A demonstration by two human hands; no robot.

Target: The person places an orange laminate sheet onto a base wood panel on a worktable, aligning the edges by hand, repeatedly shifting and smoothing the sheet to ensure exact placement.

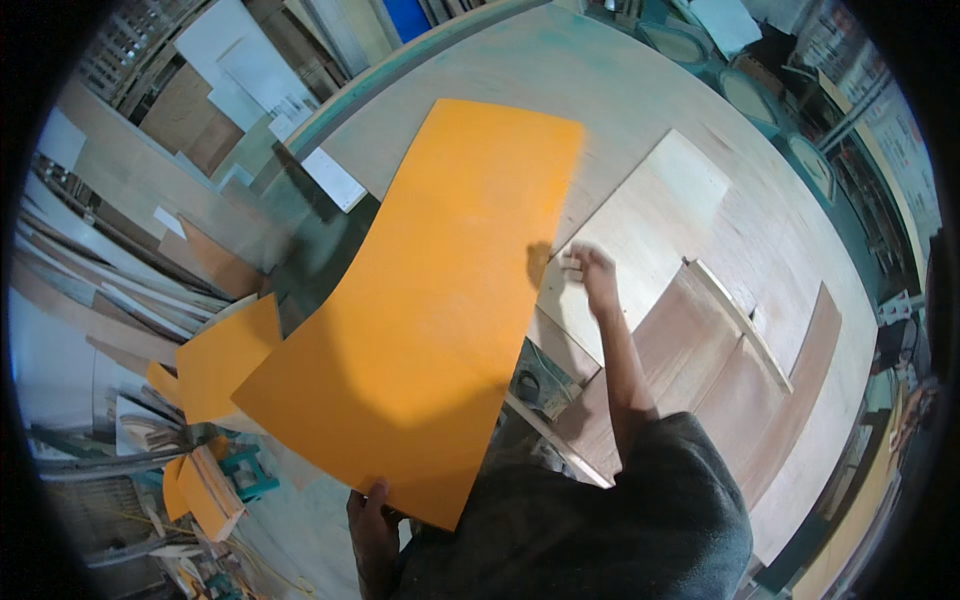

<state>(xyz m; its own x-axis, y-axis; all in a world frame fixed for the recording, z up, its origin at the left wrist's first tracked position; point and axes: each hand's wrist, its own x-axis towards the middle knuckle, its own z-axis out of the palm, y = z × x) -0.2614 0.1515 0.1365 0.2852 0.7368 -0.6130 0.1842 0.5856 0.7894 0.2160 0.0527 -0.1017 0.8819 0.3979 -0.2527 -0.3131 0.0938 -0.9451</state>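
A large orange sheet or panel [445, 290] with a smooth face and a slightly curved outline lies across the middle of the view, its far part over the worktable. Its near edge is gripped by my left hand [373, 515], with the thumb on top and the fingers hidden underneath. My right hand [592, 272] hovers just beside the sheet's right edge, its fingers loosely bent and apart, with nothing seen in them. A hand-shaped shadow falls on the sheet there. Below my right hand is a pale plywood board [650, 220].
The big worktable [480, 65] carries reddish-brown panels [700, 340] and a thin wooden strip [740, 322] at the right. More orange pieces [230, 360] stand at the left, near a teal stool [248, 474]. Boards and curved strips [120, 270] are stacked along the left.
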